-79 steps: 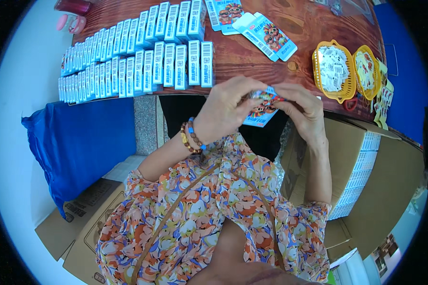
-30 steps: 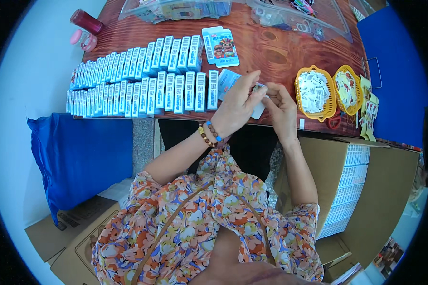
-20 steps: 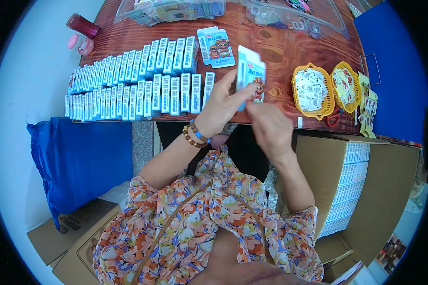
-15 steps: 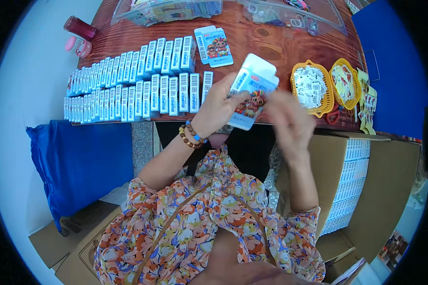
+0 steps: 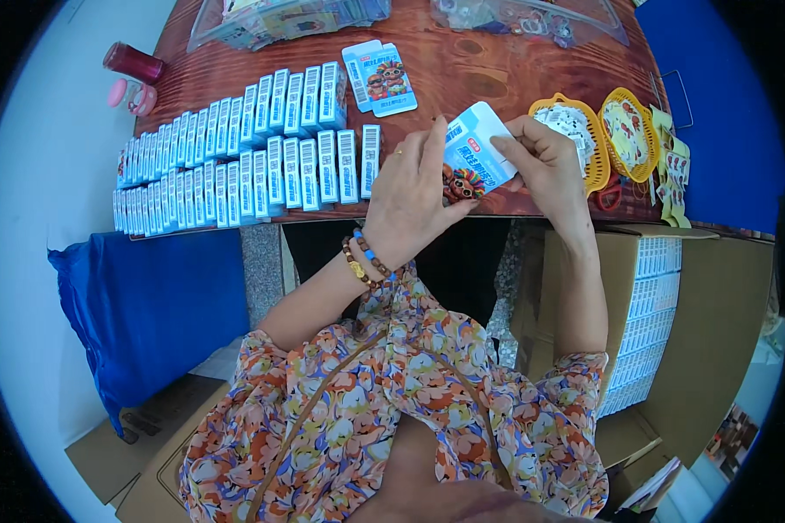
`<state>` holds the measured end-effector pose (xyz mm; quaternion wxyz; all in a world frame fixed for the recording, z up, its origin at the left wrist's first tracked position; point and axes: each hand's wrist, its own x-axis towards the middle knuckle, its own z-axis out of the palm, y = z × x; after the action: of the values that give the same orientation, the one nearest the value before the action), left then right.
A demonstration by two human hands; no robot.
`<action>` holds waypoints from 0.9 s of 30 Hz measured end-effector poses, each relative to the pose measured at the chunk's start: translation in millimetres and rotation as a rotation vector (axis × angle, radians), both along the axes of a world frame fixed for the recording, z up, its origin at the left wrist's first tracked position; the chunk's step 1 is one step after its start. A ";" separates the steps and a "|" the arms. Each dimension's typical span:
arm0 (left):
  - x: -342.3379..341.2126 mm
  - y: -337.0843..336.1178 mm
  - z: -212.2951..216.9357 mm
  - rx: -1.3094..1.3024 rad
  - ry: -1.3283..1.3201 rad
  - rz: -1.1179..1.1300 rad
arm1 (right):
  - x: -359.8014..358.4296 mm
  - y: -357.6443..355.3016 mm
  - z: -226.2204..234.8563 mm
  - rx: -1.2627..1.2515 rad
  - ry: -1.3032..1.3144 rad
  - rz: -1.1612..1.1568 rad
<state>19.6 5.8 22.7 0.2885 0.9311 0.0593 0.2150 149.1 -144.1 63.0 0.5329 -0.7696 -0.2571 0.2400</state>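
Note:
A small light-blue box [image 5: 480, 148] with cartoon figures on its front is tilted between my hands over the table's near edge. My left hand [image 5: 408, 199] grips it from the left, with the fingers along its side and the thumb low on the front. At the opposite end, the thumb and fingers of my right hand [image 5: 545, 166] pinch the box near its end flap. Left of my hands stand two long rows of similar blue boxes [image 5: 292, 174], set on edge. Another blue carton [image 5: 384, 80] lies flat behind them.
Yellow baskets [image 5: 598, 157] of white slips and printed pieces sit at right, beside red scissors [image 5: 609, 195]. Clear plastic bins [image 5: 301, 28] line the back. A red jar [image 5: 133, 64] lies far left. An open cardboard carton [image 5: 576, 296] of stacked boxes stands below the right edge.
My right hand, blurred and apart before, now pinches the box's upper right end. The box has moved slightly right and up, and my left hand covers more of its left side.

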 end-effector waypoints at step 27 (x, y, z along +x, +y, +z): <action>-15.1 25.8 13.1 -0.875 0.227 -0.200 | -24.0 -11.4 -42.0 0.431 -0.125 -0.018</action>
<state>4.4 31.7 35.8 0.6653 0.7407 0.0858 0.0376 125.1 -155.5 21.0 0.6700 -0.6537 -0.3282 0.1267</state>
